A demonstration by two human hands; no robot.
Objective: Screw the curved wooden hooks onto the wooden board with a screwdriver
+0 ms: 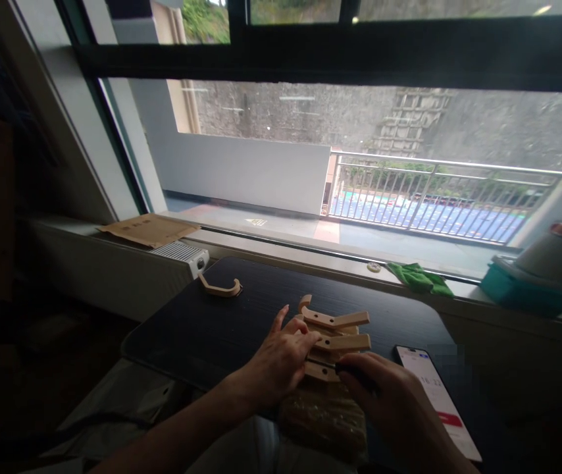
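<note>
Wooden hooks (345, 342): prob. light, stiff; hold by straight ends (360, 318). L. hand (280, 355) atop, grip unclear; R. hand (389, 388) grasps dark tool (360, 378).

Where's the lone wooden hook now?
In the head view, the lone wooden hook lies at the far-left corner of the black table, near the white vented box.

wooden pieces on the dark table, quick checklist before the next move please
1. Left hand on the wooden pieces: ok.
2. Right hand gripping the dark-handled tool: ok.
3. Tool tip seated in a hole: cannot tell, too small to make out.
4. Curved hook grouped with the others: not ok, it lies apart on the table's left side.
5. Phone screen up: ok, on the table's right side.
</note>
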